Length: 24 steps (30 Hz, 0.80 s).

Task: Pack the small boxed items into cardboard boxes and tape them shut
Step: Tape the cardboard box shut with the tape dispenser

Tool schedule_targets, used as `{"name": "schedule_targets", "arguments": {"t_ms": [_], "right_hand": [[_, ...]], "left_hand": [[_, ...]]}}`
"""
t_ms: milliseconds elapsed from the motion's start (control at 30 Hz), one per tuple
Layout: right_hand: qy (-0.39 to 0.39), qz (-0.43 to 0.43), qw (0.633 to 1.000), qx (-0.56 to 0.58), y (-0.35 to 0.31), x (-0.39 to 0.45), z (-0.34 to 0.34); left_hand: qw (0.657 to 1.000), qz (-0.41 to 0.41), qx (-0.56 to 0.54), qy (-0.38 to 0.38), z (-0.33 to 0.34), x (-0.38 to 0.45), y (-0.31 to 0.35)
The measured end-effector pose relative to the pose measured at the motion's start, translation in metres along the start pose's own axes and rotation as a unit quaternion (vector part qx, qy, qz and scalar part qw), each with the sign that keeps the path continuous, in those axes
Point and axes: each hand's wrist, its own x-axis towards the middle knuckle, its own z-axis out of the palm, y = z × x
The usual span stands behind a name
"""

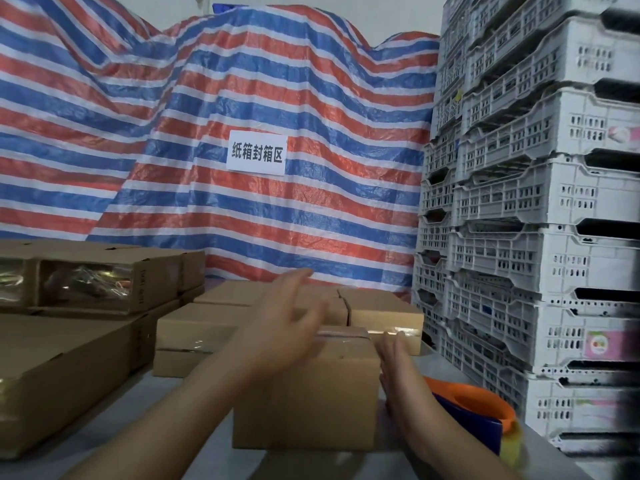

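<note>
Nearest the camera, a taped cardboard box (304,393) is seen on the tabletop (138,420). Its right side is touched by the flat right hand (398,372); the left hand (287,327), fingers spread, is held over its top. More sealed boxes (381,313) are stacked just behind.

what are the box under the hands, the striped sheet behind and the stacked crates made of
Box: brown corrugated cardboard, matte, with glossy clear tape along its top seam. Striped sheet: looks like woven plastic tarpaulin, crinkled with a slight sheen. Crates: moulded grey-white plastic with perforated walls.
</note>
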Motion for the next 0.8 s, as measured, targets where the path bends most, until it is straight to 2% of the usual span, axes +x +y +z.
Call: {"name": "schedule_targets", "arguments": {"t_ms": [100, 200, 233, 333, 400, 467, 533, 633, 700, 800], "right_hand": [[-0.058, -0.092, 0.990, -0.085, -0.005, -0.025, -0.006], [-0.074, -0.083, 0.986, -0.126, -0.009, -0.035, 0.001], [-0.090, -0.079, 0.982, -0.149, -0.008, -0.038, 0.006], [-0.118, -0.149, 0.960, -0.207, 0.003, -0.047, 0.004], [-0.107, -0.163, 0.955, -0.223, 0.004, -0.046, 0.004], [-0.079, -0.167, 0.955, -0.233, 0.005, -0.041, 0.004], [-0.024, -0.169, 0.948, -0.269, 0.000, -0.036, 0.005], [0.061, -0.163, 0.930, -0.323, -0.017, -0.017, 0.012], [0.083, -0.130, 0.901, -0.404, -0.030, -0.002, 0.017], [0.082, -0.078, 0.836, -0.536, -0.050, 0.018, 0.017]], "left_hand": [[0.989, -0.083, -0.066, 0.106, -0.013, -0.014, -0.032], [0.979, -0.173, -0.083, 0.071, -0.006, -0.040, -0.063], [0.974, -0.188, -0.112, 0.048, -0.002, -0.049, -0.069], [0.946, -0.215, -0.241, 0.012, 0.006, -0.065, -0.074], [0.935, -0.227, -0.274, 0.015, 0.006, -0.067, -0.077], [0.947, -0.230, -0.221, 0.040, 0.005, -0.062, -0.073], [0.957, -0.239, -0.148, 0.072, 0.002, -0.051, -0.062], [0.950, -0.270, -0.134, 0.086, 0.002, -0.027, -0.049], [0.934, -0.307, -0.171, 0.067, 0.004, -0.011, -0.048], [0.914, -0.350, -0.204, 0.031, 0.008, -0.005, -0.055]]}}
